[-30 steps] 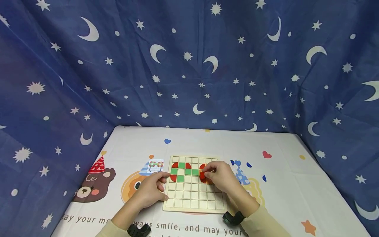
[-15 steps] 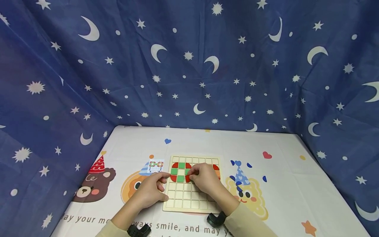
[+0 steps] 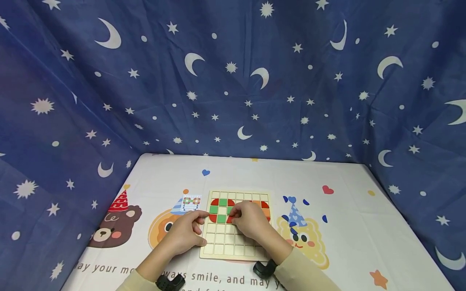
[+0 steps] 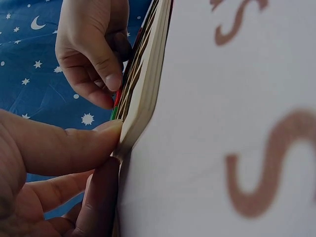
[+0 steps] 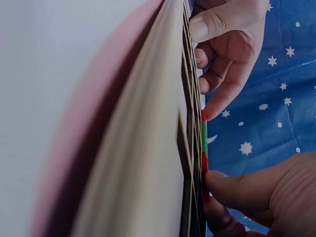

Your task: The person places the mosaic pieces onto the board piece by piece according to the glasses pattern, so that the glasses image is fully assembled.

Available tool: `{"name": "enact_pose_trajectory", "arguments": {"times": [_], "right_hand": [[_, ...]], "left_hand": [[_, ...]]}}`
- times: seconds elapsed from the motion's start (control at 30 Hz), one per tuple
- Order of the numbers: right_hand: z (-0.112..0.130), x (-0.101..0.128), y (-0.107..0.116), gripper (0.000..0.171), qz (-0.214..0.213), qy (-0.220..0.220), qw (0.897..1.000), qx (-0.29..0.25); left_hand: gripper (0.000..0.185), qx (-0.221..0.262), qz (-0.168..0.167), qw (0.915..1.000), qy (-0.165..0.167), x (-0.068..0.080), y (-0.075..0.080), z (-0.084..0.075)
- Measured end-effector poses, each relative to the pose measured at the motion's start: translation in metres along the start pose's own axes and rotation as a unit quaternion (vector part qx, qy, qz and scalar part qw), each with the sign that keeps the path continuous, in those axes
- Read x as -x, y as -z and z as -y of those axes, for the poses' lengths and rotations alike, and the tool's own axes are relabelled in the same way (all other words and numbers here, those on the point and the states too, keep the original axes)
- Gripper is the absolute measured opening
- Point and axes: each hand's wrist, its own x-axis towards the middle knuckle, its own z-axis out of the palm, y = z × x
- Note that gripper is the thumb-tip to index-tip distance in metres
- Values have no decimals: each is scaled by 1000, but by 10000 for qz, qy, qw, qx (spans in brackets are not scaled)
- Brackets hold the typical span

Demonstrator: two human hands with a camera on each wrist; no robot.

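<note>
A wooden grid board [image 3: 233, 242] lies on the printed tablecloth. A ring of red and green tiles [image 3: 218, 210] fills its far left squares, and red and orange tiles [image 3: 266, 208] sit at its far right. My right hand [image 3: 251, 222] is over the board's middle, its fingertips pinching a red tile [image 3: 229, 220] at the ring's near right corner. The left wrist view shows that red tile [image 4: 117, 96] under the curled thumb and forefinger. My left hand [image 3: 183, 236] rests on the cloth, thumb [image 4: 74, 148] and forefinger straight against the board's left edge [image 4: 143, 98].
A small pattern card [image 3: 191, 203] lies just left of the board's far corner. Blue star-and-moon cloth [image 3: 233, 81] walls the table at the back and both sides. The tablecloth [image 3: 346, 226] carries cartoon prints and lettering.
My right hand has carried a red tile from the board's right side leftward to the ring's near right corner. The left hand has stayed put.
</note>
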Motion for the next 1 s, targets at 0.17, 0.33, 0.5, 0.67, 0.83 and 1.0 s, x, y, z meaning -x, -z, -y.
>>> {"name": "enact_pose_trajectory", "arguments": {"times": [0.17, 0.33, 0.5, 0.67, 0.83, 1.0], "right_hand": [[2, 1, -1, 12, -78, 15, 9999, 141], [2, 2, -2, 8, -105, -69, 9998, 131], [4, 2, -3, 9, -168, 51, 9997, 178], [4, 3, -4, 11, -160, 23, 9998, 147], [4, 3, -4, 12, -150, 15, 9998, 105], [4, 3, -4, 12, -158, 60, 9997, 194]], "left_hand": [[80, 23, -16, 10000, -9, 0, -1, 0], [81, 2, -14, 10000, -24, 1, -1, -2], [80, -57, -49, 10000, -15, 2, 0, -2], [80, -71, -41, 10000, -11, 2, 0, -2], [80, -65, -37, 10000, -3, 2, 0, -2], [79, -57, -34, 10000, -4, 1, 0, -2]]}}
